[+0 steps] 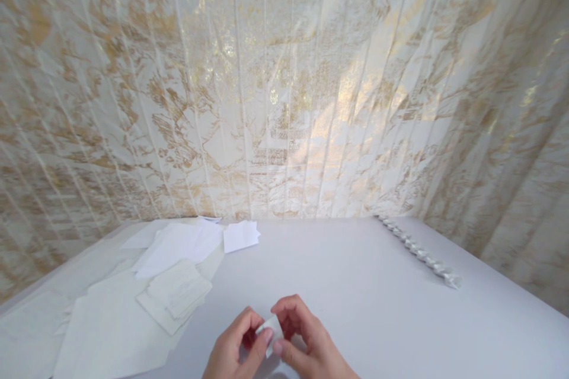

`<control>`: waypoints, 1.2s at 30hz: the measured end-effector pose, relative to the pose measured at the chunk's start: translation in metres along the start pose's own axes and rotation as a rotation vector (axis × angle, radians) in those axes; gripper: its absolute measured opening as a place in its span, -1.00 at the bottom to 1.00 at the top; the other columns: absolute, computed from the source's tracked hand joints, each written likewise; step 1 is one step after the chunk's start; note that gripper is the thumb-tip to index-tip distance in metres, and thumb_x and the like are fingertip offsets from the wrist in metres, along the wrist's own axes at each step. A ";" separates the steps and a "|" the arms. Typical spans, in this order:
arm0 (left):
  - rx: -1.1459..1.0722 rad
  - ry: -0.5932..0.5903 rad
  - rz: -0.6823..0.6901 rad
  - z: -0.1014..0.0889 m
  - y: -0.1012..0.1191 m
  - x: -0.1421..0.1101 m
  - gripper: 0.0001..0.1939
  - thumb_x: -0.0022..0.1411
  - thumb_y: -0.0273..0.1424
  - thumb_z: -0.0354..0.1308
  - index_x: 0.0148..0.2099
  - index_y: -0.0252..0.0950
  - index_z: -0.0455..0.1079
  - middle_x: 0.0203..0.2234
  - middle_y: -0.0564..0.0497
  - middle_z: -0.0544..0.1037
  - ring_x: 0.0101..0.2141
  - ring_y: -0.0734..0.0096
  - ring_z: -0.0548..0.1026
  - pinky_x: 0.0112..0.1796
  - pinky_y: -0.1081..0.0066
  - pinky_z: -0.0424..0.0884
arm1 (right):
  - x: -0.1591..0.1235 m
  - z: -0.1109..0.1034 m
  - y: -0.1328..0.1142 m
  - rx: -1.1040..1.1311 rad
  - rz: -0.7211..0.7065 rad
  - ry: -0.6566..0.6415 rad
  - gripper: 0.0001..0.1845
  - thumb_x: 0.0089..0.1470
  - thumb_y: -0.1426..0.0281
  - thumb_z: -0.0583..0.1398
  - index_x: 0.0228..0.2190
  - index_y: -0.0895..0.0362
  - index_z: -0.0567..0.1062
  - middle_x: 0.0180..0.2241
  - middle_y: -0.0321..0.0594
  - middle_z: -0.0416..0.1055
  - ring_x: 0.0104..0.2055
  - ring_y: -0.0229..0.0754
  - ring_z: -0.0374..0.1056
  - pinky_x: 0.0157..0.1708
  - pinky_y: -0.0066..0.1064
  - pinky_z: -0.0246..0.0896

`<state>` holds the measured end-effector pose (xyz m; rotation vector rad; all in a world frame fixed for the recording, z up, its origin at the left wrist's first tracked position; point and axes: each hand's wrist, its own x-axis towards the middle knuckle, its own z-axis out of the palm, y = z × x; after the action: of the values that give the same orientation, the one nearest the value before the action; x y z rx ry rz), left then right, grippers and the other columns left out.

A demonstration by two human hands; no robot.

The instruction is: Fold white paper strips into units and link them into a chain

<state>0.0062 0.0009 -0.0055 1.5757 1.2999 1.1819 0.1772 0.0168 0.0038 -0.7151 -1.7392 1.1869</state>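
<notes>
My left hand (237, 346) and my right hand (306, 343) meet at the bottom middle of the view, just above the white table (347, 272). Both pinch one small folded white paper piece (272, 330) between thumbs and fingertips. The fingers of both hands are curled around it, and part of the paper is hidden behind them.
Loose white paper sheets (178, 246) and a stack of small folded squares (178, 290) lie at the left. A small square stack (240, 235) sits near the back. A chain of folded paper pieces (420, 250) runs along the right back. A gold-patterned curtain (284, 83) hangs behind.
</notes>
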 end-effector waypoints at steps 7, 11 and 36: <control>-0.114 -0.108 -0.088 -0.001 -0.002 0.002 -0.46 0.16 0.17 0.10 -0.44 -0.23 0.28 -0.56 0.17 0.25 -0.46 0.39 0.28 -0.40 0.47 0.23 | 0.001 -0.003 0.003 -0.267 -0.122 -0.086 -0.89 0.01 0.51 0.15 -0.36 0.08 0.40 -0.37 -0.29 0.36 -0.36 -0.24 0.30 -0.32 -0.47 0.24; -0.129 -0.154 -0.049 0.000 -0.001 0.001 -0.51 0.22 0.12 0.05 -0.38 -0.23 0.33 -0.53 0.14 0.30 -0.42 0.36 0.34 -0.34 0.47 0.26 | 0.000 -0.004 0.003 -0.292 -0.113 -0.027 -0.86 -0.02 0.57 0.12 -0.46 0.09 0.38 -0.43 -0.33 0.32 -0.39 -0.27 0.27 -0.36 -0.50 0.22; -0.139 -0.111 0.013 0.000 0.005 -0.003 -0.57 0.23 0.05 0.10 -0.32 -0.23 0.39 -0.48 0.11 0.38 -0.38 0.32 0.37 -0.27 0.45 0.28 | -0.003 -0.005 0.003 -0.250 -0.031 0.059 -0.92 0.09 0.50 0.18 -0.35 0.09 0.40 -0.41 -0.33 0.34 -0.36 -0.24 0.31 -0.31 -0.45 0.24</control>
<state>0.0071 -0.0029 -0.0009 1.5281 1.1142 1.1506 0.1824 0.0178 0.0004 -0.8587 -1.8607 0.9272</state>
